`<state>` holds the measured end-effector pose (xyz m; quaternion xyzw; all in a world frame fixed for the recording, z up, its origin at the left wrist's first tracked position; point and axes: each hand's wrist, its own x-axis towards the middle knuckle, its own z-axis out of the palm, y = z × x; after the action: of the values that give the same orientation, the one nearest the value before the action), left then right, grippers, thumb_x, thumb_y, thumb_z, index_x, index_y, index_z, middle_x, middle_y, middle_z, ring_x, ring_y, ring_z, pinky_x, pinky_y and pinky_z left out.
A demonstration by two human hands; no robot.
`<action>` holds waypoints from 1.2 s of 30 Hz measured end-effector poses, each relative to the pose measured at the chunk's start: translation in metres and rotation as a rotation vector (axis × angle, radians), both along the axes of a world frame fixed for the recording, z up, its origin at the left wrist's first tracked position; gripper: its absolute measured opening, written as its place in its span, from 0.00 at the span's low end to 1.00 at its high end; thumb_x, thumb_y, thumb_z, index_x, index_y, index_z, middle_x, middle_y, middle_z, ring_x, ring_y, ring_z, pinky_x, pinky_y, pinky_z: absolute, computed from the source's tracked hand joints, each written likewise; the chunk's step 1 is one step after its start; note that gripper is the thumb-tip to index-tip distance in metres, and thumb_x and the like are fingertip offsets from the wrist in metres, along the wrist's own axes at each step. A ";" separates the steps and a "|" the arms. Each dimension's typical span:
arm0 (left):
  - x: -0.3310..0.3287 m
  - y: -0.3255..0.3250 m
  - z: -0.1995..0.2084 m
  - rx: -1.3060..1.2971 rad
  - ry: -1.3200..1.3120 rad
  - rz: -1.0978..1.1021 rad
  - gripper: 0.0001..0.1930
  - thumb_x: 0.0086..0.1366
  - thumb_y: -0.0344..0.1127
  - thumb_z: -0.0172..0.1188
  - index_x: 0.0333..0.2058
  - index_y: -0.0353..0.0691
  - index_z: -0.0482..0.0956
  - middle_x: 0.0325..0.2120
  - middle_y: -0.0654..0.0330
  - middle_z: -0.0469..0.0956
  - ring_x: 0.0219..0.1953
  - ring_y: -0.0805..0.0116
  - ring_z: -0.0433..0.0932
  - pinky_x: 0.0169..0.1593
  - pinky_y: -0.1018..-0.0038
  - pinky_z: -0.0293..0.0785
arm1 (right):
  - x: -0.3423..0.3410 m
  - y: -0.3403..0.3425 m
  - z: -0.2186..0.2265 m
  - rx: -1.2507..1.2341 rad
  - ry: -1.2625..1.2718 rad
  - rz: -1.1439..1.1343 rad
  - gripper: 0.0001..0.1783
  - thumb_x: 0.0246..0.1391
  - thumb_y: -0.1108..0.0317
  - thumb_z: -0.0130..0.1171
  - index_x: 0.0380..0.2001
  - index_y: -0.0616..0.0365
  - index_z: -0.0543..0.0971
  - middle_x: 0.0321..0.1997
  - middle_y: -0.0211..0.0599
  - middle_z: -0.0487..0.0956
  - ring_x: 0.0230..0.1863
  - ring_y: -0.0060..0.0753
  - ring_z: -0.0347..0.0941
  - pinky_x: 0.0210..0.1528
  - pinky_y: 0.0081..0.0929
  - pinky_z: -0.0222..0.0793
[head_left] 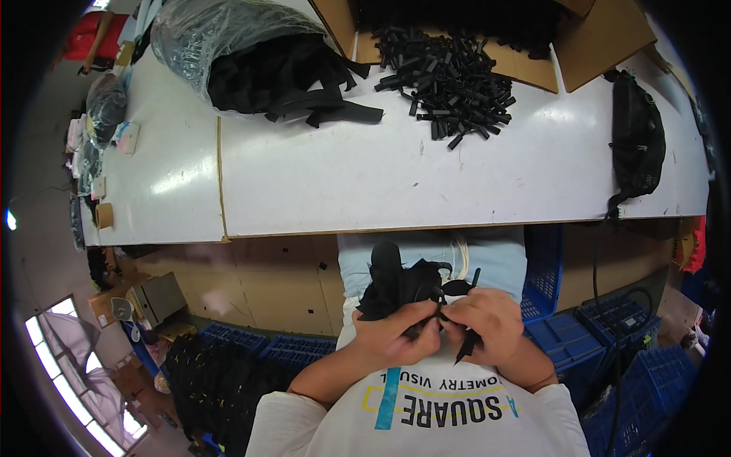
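Close together above my lap, both hands pinch black pieces at one spot. My left hand (pixel 400 333) is closed on a bundle of black fabric straps (pixel 392 283), which spreads up and away over my thighs. My right hand (pixel 487 324) is closed on a narrow black strap (pixel 466 347), whose end hangs below the fingers. A small dark piece shows between the fingertips, too small to name. On the table lies a heap of small black plastic pieces (pixel 457 87). To its left, a clear plastic bag (pixel 190 46) spills black fabric strips (pixel 282 80).
The white table (pixel 327 186) runs across in front of me, its near edge beyond my knees. An open cardboard box (pixel 605 46) stands at the back, and a black waist bag (pixel 636 141) lies at the right. Blue crates (pixel 567 339) and dark material (pixel 217 381) flank me.
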<state>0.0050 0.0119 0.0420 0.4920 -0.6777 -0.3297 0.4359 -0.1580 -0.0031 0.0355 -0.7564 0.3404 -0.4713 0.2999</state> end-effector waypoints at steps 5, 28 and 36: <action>0.004 0.000 -0.001 0.104 0.107 -0.100 0.08 0.44 0.24 0.60 0.27 0.33 0.80 0.19 0.58 0.77 0.21 0.71 0.75 0.29 0.78 0.71 | -0.003 -0.002 0.004 0.042 -0.046 0.058 0.19 0.35 0.80 0.65 0.36 0.66 0.73 0.22 0.39 0.75 0.17 0.32 0.70 0.17 0.24 0.64; 0.005 0.021 -0.020 0.069 0.076 -0.138 0.08 0.49 0.22 0.60 0.31 0.29 0.77 0.26 0.56 0.78 0.28 0.73 0.76 0.35 0.77 0.74 | -0.002 -0.002 0.000 -0.065 -0.006 0.060 0.18 0.35 0.80 0.64 0.34 0.72 0.73 0.22 0.42 0.75 0.18 0.32 0.70 0.16 0.23 0.63; 0.002 0.003 -0.010 -0.066 -0.144 -0.069 0.18 0.42 0.30 0.64 0.35 0.45 0.73 0.22 0.64 0.76 0.18 0.68 0.74 0.21 0.76 0.69 | -0.002 0.003 -0.003 -0.029 0.080 0.007 0.18 0.35 0.78 0.65 0.34 0.65 0.73 0.23 0.37 0.76 0.19 0.32 0.71 0.23 0.25 0.67</action>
<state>0.0074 0.0154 0.0323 0.4761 -0.7344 -0.2856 0.3904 -0.1604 -0.0001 0.0325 -0.7800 0.3426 -0.4447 0.2765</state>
